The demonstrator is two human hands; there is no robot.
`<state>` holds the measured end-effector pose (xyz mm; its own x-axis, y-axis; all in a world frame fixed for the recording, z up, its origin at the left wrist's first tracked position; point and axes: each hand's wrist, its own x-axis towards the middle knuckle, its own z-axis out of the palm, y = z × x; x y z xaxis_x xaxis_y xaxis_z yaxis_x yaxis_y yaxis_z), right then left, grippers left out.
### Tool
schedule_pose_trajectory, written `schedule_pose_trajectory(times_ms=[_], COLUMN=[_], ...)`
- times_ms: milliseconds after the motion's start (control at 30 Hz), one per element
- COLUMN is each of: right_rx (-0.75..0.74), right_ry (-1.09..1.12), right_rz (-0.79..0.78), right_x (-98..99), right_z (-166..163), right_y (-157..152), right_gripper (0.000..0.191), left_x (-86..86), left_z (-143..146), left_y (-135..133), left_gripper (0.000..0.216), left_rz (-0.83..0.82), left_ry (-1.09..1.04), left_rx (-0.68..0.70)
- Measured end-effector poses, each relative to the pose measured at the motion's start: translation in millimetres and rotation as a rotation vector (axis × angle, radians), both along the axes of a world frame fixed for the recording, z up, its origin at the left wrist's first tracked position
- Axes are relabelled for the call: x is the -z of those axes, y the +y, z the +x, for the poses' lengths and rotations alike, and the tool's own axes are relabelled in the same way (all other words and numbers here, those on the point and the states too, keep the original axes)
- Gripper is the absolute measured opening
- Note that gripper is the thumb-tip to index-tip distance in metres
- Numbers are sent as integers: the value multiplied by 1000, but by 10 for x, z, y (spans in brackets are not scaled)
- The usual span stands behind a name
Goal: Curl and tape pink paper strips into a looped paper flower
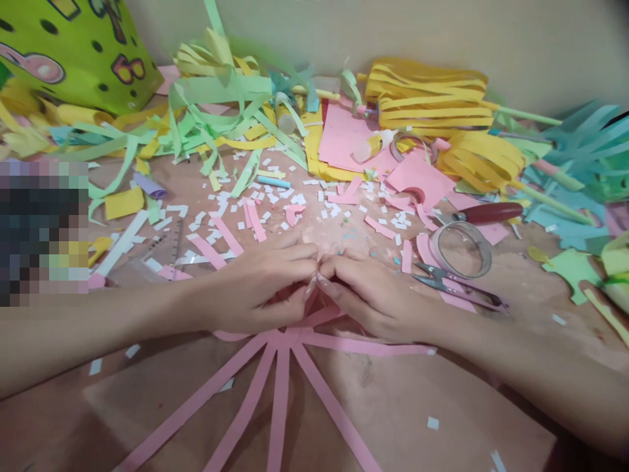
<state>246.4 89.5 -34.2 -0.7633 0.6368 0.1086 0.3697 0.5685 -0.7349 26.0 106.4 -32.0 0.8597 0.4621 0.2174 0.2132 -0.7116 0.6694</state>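
Observation:
My left hand point(265, 278) and my right hand point(373, 288) meet in the middle, fingers curled and fingertips pinched together. Whatever is between the fingertips is too small or hidden to make out. Directly below them lies a star of pink paper strips point(282, 393), fanning out from one centre on the table. One pink strip point(327, 316) passes just under the pinched fingertips. To the right of my right hand are thread snips point(462, 288) and a roll of tape point(462, 249).
White paper bits point(265, 215) litter the brown table point(417, 406). Behind are green paper strips point(221, 98), yellow paper lanterns point(432, 95), pink sheets point(339, 134) and a glue bottle point(373, 145). A red-handled tool point(491, 212) lies right; a green printed bag point(78, 52) stands back left.

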Motion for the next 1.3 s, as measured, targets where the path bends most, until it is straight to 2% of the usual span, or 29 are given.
schedule_pose_trajectory(times_ms=[233, 433, 600, 967, 1300], right_rx=[23, 12, 34, 19, 12], right_ry=[35, 3, 0, 50, 85], right_rz=[-32, 5, -27, 6, 37], right_x=[6, -3, 5, 19, 45], right_z=[-18, -29, -29, -27, -23], right_y=[5, 4, 0, -2, -2], right_gripper=[23, 23, 23, 24, 21], left_x=[26, 43, 54, 10, 13], left_z=[-34, -48, -40, -21, -24], left_y=[33, 29, 34, 31, 32], left_gripper=[23, 24, 25, 26, 26], left_rz=[-137, -139, -167, -228, -245], left_ry=[-30, -44, -64, -46, -53], left_rx=[6, 13, 17, -38, -31])
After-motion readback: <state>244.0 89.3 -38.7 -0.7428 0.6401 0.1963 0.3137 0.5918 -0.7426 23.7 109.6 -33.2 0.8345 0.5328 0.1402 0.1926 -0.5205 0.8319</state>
